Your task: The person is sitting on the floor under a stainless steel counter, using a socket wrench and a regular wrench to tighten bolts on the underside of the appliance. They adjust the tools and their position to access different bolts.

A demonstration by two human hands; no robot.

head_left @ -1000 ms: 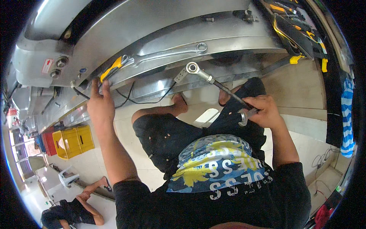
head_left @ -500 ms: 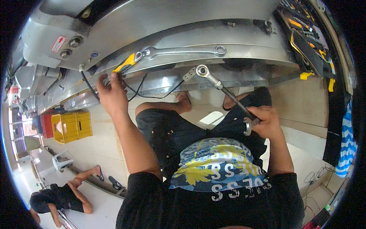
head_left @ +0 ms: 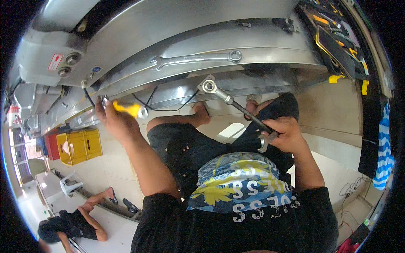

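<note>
My left hand (head_left: pixel 117 122) is closed around a yellow-handled tool (head_left: pixel 128 109), blurred by motion, with a rounded metal end pointing right; its exact kind is unclear. Beyond it, a combination wrench (head_left: pixel 198 58) lies on the metal ledge (head_left: pixel 270 55). My right hand (head_left: pixel 287 134) grips a dark rod (head_left: pixel 249 114) with a silver rod end (head_left: pixel 211 86), its round eye up and to the left. An open-end wrench (head_left: pixel 263 144) is in the same hand, its jaw showing below the fingers. Behind the eye is a small metal plate (head_left: pixel 206 79) with holes.
A steel machine (head_left: pixel 50 59) fills the upper left. Tools with yellow handles lie in a black case (head_left: pixel 337 50) at the upper right. A black cable (head_left: pixel 168 109) hangs under the ledge. A yellow crate (head_left: pixel 80 147) stands at left; another person (head_left: pixel 71 223) is at lower left.
My left hand has drawn the yellow-handled tool back from the combination wrench and swung its metal end down. My right hand has moved slightly left with the rod and open-end wrench.
</note>
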